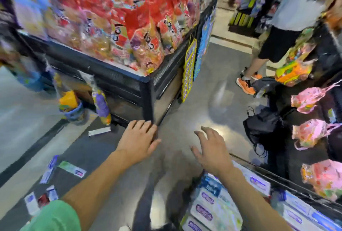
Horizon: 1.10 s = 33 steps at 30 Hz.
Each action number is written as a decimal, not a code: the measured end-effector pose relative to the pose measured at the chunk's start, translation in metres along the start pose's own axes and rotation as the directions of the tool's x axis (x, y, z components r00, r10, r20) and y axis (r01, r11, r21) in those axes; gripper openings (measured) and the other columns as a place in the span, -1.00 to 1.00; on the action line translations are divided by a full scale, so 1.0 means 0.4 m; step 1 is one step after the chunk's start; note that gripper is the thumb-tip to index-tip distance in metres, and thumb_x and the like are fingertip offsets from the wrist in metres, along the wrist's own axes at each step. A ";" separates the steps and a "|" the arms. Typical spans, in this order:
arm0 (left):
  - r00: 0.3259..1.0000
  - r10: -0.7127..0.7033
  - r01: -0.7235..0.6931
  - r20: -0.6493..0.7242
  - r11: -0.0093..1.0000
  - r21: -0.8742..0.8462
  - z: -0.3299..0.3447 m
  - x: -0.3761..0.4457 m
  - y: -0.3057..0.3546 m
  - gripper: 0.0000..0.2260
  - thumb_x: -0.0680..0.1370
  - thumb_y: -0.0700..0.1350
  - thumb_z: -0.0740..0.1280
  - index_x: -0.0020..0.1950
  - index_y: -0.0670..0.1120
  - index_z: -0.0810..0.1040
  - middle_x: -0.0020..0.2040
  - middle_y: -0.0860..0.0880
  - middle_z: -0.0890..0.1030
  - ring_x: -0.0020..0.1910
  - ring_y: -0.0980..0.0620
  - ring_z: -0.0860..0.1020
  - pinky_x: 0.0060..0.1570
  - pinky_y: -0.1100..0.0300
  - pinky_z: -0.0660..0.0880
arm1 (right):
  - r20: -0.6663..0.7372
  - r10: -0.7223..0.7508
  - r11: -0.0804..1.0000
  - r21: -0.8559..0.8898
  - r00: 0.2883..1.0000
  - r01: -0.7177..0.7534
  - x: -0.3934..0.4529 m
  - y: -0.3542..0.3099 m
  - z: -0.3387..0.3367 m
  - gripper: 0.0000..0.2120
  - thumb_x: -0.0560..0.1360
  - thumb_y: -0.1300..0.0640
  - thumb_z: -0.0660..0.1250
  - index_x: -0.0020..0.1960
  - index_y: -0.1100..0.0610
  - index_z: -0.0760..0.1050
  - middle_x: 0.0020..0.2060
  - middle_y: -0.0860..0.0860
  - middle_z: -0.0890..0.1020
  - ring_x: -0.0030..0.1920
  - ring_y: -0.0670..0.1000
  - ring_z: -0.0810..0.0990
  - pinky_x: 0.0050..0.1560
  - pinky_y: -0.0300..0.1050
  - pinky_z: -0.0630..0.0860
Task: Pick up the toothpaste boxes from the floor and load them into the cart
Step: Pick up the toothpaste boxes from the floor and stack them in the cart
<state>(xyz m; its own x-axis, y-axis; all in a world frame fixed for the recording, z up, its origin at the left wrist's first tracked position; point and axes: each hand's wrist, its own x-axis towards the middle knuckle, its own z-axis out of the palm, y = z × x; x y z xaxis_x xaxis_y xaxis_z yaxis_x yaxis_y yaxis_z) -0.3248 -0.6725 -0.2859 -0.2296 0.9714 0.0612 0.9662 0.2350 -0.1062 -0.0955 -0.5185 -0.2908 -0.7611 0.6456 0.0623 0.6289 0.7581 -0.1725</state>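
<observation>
- Several toothpaste boxes [71, 168] lie scattered on the grey floor [185, 101] at the lower left, some flat, some at angles; one more white box [99, 131] lies apart from them, near the foot of the display stand. All are blurred, so the print cannot be read.
- More toothpaste boxes are stacked in the cart [273, 177] at the lower right, packed side by side under its dark rim.
- The left hand [138, 139] reaches forward with the arm nearly straight, palm down, fingers spread and loose, gripping nothing. It hovers in front of the bottom corner of the stand, well apart from the boxes on the floor.
- The right hand [211, 147] is held out above the near edge of the cart, palm down, fingers splayed and slightly curled, also empty.
- A green sleeve [53, 216] covers the left upper arm.
- The black display stand [118, 75] carries red snack bags [129, 8].
- A black bag [262, 127] sits on the floor to the right; beyond it stands another person in orange shoes [245, 85].
</observation>
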 end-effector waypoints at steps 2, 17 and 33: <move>0.996 -0.087 0.087 -0.022 0.996 -0.003 -0.005 -0.073 -0.139 -0.45 0.56 0.26 0.08 0.18 -0.11 0.63 0.12 -0.13 0.65 0.08 -0.18 0.60 0.09 -0.06 0.48 | 0.032 -0.073 0.996 -0.038 0.997 0.075 0.074 -0.139 0.007 -0.46 0.49 -0.22 0.08 0.15 0.14 0.59 0.17 0.18 0.59 0.13 0.26 0.58 0.13 0.16 0.56; 0.665 -0.739 0.743 0.109 0.670 0.014 0.102 -0.551 -0.812 -0.44 0.56 0.29 0.03 0.08 -0.09 0.62 0.00 -0.11 0.65 0.00 -0.18 0.61 0.03 -0.09 0.46 | 0.126 -0.541 0.839 0.019 0.831 0.544 0.475 -0.960 0.185 -0.47 0.45 -0.26 0.14 0.19 0.06 0.59 0.08 0.08 0.64 0.10 0.15 0.63 0.02 0.05 0.59; 0.374 -0.866 0.909 0.332 0.413 0.054 0.336 -0.332 -1.282 -0.35 0.56 0.28 0.05 0.28 -0.18 0.62 0.24 -0.18 0.64 0.15 -0.21 0.63 0.07 -0.13 0.56 | 0.334 -0.618 0.779 0.139 0.711 0.611 1.096 -1.279 0.558 -0.41 0.42 -0.26 0.15 0.18 0.14 0.60 0.10 0.13 0.65 0.10 0.21 0.65 0.02 0.16 0.63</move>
<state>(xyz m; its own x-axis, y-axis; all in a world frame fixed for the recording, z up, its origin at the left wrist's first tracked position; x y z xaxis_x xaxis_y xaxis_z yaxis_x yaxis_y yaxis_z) -0.8055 -0.9172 -0.3729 -0.9615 0.1712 -0.2150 0.1842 0.9820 -0.0420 -0.7864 -0.6438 -0.3946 -0.9833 -0.0401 -0.1774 0.0024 0.9724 -0.2332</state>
